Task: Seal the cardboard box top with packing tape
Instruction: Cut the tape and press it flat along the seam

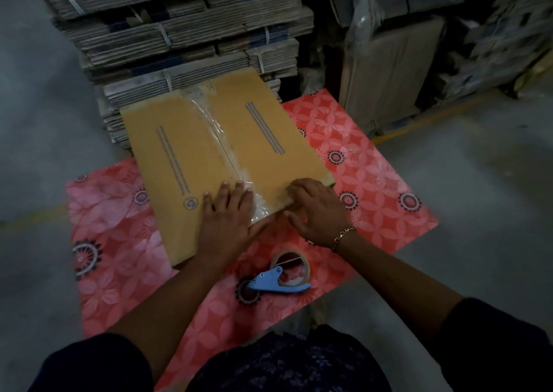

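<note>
A brown cardboard box (185, 152) stands on a red patterned mat, its two top flaps closed. A strip of clear packing tape (214, 128) runs along the centre seam from the far edge to the near edge. My left hand (227, 215) lies flat, fingers spread, on the near end of the left flap beside the tape. My right hand (317, 209) rests with curled fingers on the box's near right edge. A tape roll in a blue dispenser (284, 275) lies on the mat just in front of the box, touched by neither hand.
The red floral mat (374, 188) covers the grey concrete floor. Tall stacks of strapped flat cardboard (179, 38) rise right behind the box. Wrapped cartons (395, 62) stand at the back right. A yellow floor line (434, 116) runs at the right.
</note>
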The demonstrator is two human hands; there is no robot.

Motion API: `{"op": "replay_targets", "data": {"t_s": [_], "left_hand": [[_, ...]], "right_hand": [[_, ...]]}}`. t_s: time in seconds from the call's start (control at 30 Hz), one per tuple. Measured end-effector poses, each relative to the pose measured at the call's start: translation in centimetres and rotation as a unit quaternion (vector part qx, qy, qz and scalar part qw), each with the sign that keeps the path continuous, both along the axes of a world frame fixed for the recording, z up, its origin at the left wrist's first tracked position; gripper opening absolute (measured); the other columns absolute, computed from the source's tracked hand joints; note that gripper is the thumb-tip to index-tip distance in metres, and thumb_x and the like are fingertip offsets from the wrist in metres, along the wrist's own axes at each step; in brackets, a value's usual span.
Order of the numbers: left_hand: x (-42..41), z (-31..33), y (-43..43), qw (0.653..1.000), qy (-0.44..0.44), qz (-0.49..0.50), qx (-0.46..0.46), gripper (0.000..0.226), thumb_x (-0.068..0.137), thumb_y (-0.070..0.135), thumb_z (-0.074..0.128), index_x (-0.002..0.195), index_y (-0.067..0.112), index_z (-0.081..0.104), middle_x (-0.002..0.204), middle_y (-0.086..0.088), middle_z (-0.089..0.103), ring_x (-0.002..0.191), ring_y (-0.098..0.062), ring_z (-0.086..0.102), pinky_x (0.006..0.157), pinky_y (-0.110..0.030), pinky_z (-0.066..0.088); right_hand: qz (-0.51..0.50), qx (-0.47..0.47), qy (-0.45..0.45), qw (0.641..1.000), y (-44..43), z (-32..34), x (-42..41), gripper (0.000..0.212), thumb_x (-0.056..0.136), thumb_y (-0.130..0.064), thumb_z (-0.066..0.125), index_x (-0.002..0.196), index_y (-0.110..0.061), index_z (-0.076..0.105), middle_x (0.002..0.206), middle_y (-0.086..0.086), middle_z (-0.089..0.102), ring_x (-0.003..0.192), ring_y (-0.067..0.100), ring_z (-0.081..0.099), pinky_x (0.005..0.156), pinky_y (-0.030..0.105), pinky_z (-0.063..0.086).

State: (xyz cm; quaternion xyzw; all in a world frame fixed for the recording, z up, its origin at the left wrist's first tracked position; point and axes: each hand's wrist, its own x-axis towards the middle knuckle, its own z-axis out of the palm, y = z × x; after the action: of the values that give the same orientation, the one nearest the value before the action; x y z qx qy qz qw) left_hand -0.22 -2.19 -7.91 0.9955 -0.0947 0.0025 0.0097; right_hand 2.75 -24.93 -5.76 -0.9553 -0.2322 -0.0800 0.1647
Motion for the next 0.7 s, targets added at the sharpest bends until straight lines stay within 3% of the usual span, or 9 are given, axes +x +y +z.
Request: {"op": "replay_targets", "data": {"t_s": [0.13, 0.27, 0.4, 0.5, 0.57, 0.7], "left_hand": [[0.1, 0.0, -0.2, 1.000, 0.002, -0.003, 0.022, 0.084, 0.097, 0.073, 0.023, 0.147, 0.011, 0.046, 0.158, -0.017, 0.046, 0.144, -0.044, 0.041, 0.112, -0.071, 0.031], [0.3, -0.4, -0.2, 0.999, 0.018, -0.005, 0.047, 0.083, 0.092, 0.071, 0.035, 0.148, 0.011, 0.046, 0.158, -0.015, 0.045, 0.145, -0.044, 0.041, 0.112, -0.072, 0.033], [0.3, -0.5, 0.0, 0.998, 0.021, -0.002, 0.058, 0.089, 0.083, 0.069, 0.056, 0.150, 0.012, 0.042, 0.161, -0.013, 0.042, 0.148, -0.041, 0.038, 0.113, -0.071, 0.033], [0.2, -0.3, 0.2, 0.998, 0.036, -0.001, 0.046, 0.091, 0.084, 0.070, 0.044, 0.155, 0.014, 0.033, 0.165, -0.012, 0.034, 0.153, -0.039, 0.031, 0.116, -0.070, 0.029], [0.1, -0.3, 0.5, 0.998, 0.055, -0.005, 0.037, 0.095, 0.082, 0.069, 0.047, 0.158, 0.017, 0.022, 0.170, -0.009, 0.025, 0.157, -0.036, 0.020, 0.120, -0.068, 0.023], [-0.7, 0.0, 0.6, 0.998, 0.055, 0.010, 0.013, 0.107, 0.081, 0.089, 0.036, 0.162, 0.024, 0.015, 0.173, 0.001, 0.008, 0.160, -0.024, 0.006, 0.126, -0.059, 0.012]], "right_hand": [[0.152, -0.129, 0.040, 0.979, 1.8, -0.4, 2.4, 0.085, 0.081, -0.059, 0.052, 0.151, -0.015, 0.031, 0.160, 0.006, 0.032, 0.147, 0.026, 0.029, 0.114, 0.043, 0.029], [0.233, -0.205, 0.041, 0.950, 2.8, -0.9, 4.2, 0.096, 0.083, -0.067, 0.045, 0.156, -0.013, 0.014, 0.165, 0.008, 0.015, 0.152, 0.025, 0.013, 0.120, 0.044, 0.016], [0.237, -0.183, 0.045, 0.953, 2.7, -1.6, 4.5, 0.095, 0.086, -0.078, 0.027, 0.156, -0.014, 0.015, 0.165, 0.005, 0.017, 0.152, 0.021, 0.013, 0.122, 0.044, 0.017], [0.238, -0.163, 0.037, 0.957, 2.7, -1.9, 4.9, 0.084, 0.091, -0.071, 0.027, 0.155, -0.016, 0.021, 0.163, 0.003, 0.024, 0.151, 0.020, 0.019, 0.120, 0.041, 0.021], [0.253, -0.168, 0.020, 0.953, 2.6, -1.8, 5.5, 0.080, 0.092, -0.068, 0.029, 0.152, -0.015, 0.029, 0.160, 0.005, 0.032, 0.149, 0.021, 0.027, 0.114, 0.041, 0.029], [0.275, -0.169, 0.003, 0.947, 2.4, -2.2, 6.0, 0.078, 0.093, -0.067, 0.030, 0.150, -0.014, 0.035, 0.156, 0.006, 0.041, 0.145, 0.024, 0.035, 0.110, 0.043, 0.035]]}}
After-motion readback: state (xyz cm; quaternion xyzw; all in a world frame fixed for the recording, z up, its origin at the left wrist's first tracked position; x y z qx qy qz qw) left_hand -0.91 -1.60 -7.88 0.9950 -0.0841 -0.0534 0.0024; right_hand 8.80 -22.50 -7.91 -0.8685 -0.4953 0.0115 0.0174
